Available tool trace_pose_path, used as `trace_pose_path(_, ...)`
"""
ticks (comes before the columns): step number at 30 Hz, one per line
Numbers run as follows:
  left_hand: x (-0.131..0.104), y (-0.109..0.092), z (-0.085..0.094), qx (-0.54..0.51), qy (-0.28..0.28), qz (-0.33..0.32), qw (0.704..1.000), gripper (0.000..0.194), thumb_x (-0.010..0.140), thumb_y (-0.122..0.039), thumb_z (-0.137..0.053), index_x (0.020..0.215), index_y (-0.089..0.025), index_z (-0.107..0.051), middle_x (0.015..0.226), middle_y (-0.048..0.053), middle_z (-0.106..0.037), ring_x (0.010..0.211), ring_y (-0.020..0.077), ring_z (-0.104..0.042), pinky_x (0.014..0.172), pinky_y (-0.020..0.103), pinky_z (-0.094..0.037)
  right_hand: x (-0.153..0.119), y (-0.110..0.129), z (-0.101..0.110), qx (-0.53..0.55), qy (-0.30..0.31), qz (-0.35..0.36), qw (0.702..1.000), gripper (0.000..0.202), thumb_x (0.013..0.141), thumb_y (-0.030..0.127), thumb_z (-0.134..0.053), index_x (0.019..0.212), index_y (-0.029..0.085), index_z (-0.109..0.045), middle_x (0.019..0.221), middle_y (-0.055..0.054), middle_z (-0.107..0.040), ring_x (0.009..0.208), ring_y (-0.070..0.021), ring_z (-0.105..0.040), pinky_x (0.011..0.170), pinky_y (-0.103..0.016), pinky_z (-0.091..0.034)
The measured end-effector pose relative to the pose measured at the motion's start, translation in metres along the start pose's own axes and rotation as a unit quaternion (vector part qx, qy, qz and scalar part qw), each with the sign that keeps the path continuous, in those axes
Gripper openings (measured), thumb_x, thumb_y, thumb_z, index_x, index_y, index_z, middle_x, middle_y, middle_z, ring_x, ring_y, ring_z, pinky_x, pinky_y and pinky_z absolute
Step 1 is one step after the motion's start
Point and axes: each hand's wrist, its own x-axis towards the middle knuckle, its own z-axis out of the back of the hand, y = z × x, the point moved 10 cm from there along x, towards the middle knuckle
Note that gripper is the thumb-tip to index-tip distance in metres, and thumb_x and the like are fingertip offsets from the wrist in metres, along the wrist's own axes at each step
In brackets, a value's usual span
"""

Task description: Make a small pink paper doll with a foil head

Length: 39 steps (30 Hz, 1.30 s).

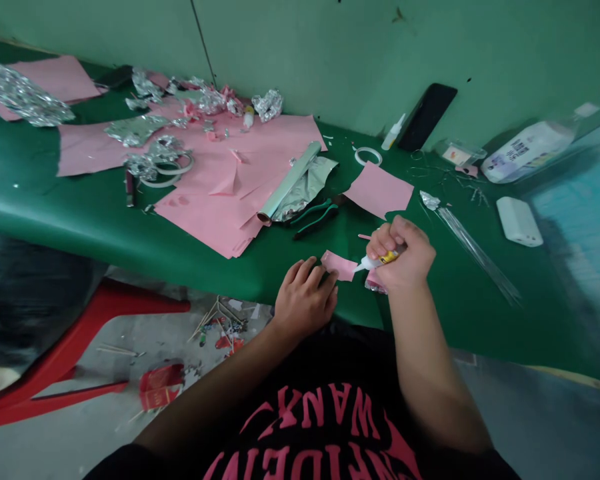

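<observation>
A small pink paper strip [341,266] lies near the front edge of the green table [260,267]. My left hand [306,297] rests on the table at its left end, fingertips touching the paper. My right hand [405,257] is wrapped round a white glue bottle with a yellow label [373,261], its nozzle pointing down-left at the strip's right end. Under my right hand a pink piece with a shiny wrapping [375,281] is partly hidden. Just behind lies a larger pink paper piece [380,190], beside green-handled pliers [316,220].
Pink sheets [200,220], a foil roll [290,181] and crumpled foil [163,157] cover the left. Along the back are a glue tube [393,133], black phone [427,117] and large bottle [527,150]. Thin wires [475,253] and a white box [519,221] lie right; a red chair [95,320] stands front left.
</observation>
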Motion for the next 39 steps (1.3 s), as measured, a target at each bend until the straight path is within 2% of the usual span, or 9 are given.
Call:
trace_pose_path(7,0.0,0.0,-0.001,0.002,0.005,0.001,1.0,0.031,0.094,-0.029,-0.053,0.121,-0.022,-0.065,0.113,0.008,-0.068,0.125,0.029,-0.054,0.107,0.047,-0.043,0.0,-0.014,-0.003,-0.014,-0.005,0.021,1.0,0.052,0.073,0.035,-0.073,0.042,0.02,-0.034,0.036,0.008,-0.029,0.029,-0.0051,-0.029,0.031,-0.022,-0.025)
trace_pose_path(13,0.0,-0.001,-0.001,0.002,0.006,0.0,1.0,0.031,0.094,-0.03,-0.053,0.121,-0.022,-0.065,0.112,0.008,-0.068,0.125,0.0292,-0.054,0.107,0.047,-0.042,-0.001,-0.015,0.003,-0.009,-0.023,0.011,1.0,0.048,0.074,0.029,-0.07,0.041,0.021,-0.036,0.035,0.008,-0.028,0.028,-0.0052,-0.027,0.03,-0.022,-0.024)
trace_pose_path(23,0.0,0.0,-0.001,0.001,0.004,-0.001,1.0,0.03,0.094,-0.029,-0.053,0.121,-0.023,-0.065,0.113,0.008,-0.068,0.124,0.0293,-0.055,0.106,0.047,-0.043,0.0,-0.027,0.009,-0.009,-0.036,-0.021,0.999,0.049,0.073,0.03,-0.071,0.041,0.021,-0.035,0.034,0.009,-0.028,0.028,-0.0051,-0.026,0.03,-0.021,-0.023)
trace_pose_path(39,0.0,0.0,-0.001,0.0,0.004,0.002,1.0,0.031,0.093,-0.029,-0.054,0.121,-0.023,-0.065,0.112,0.009,-0.068,0.125,0.0293,-0.055,0.107,0.047,-0.043,0.015,-0.017,0.02,-0.055,-0.076,0.024,0.995,0.05,0.077,0.03,-0.068,0.041,0.021,-0.034,0.035,0.009,-0.025,0.029,-0.0045,-0.026,0.03,-0.021,-0.024)
